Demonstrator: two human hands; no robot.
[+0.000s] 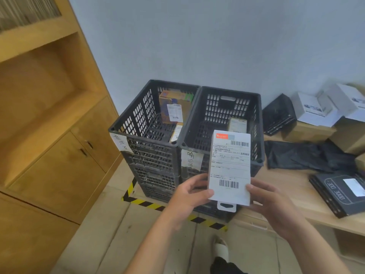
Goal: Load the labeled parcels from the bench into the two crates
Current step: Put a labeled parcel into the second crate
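Note:
A flat white parcel with a shipping label and barcodes is held upright in front of the two black crates. My left hand grips its lower left edge, thumb on the front. My right hand grips its lower right edge. The left crate holds a brown labeled box and a smaller parcel. In the right crate lies a small tan labeled parcel. Both crates stand on a stack of other crates and carry handwritten paper tags.
The wooden bench at the right holds a black boxed parcel, black plastic bags, white boxes and cardboard boxes. A wooden cabinet stands on the left. Yellow-black tape marks the floor.

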